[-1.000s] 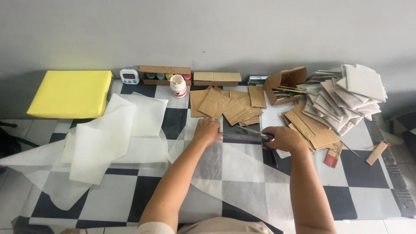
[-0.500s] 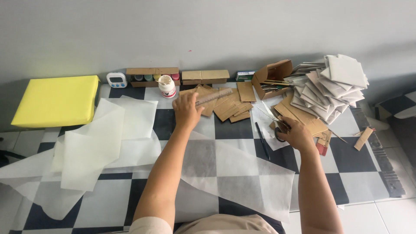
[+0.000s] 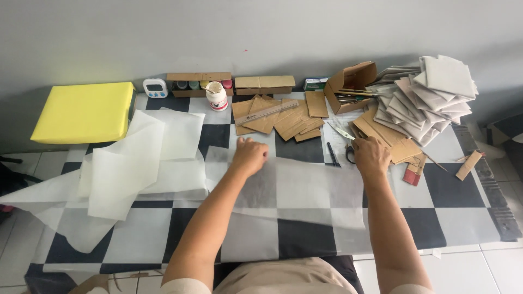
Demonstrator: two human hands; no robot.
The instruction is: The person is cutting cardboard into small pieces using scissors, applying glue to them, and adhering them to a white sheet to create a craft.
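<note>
My left hand (image 3: 249, 155) rests palm down on a large translucent paper sheet (image 3: 305, 190) spread over the checkered table (image 3: 468, 218). It holds nothing. My right hand (image 3: 371, 155) sits at the sheet's far right corner, its fingers curled over the black handles of a pair of scissors (image 3: 344, 139) whose blades point away to the upper left. A black pen (image 3: 331, 154) lies just left of the scissors. Beyond my left hand, a clear ruler (image 3: 267, 112) lies across a spread of brown cardboard pieces (image 3: 289, 122).
More translucent sheets (image 3: 131, 163) pile up at the left, below a yellow block (image 3: 84, 111). Along the wall stand a small timer (image 3: 155, 88), a white jar (image 3: 217, 96), cardboard boxes (image 3: 199, 83) and an open box (image 3: 351, 84). White folded packets (image 3: 430, 95) are heaped at the right.
My left hand left the ruler on the cardboard pieces and came back onto the sheet. My right hand moved the scissors to the right, off the sheet.
</note>
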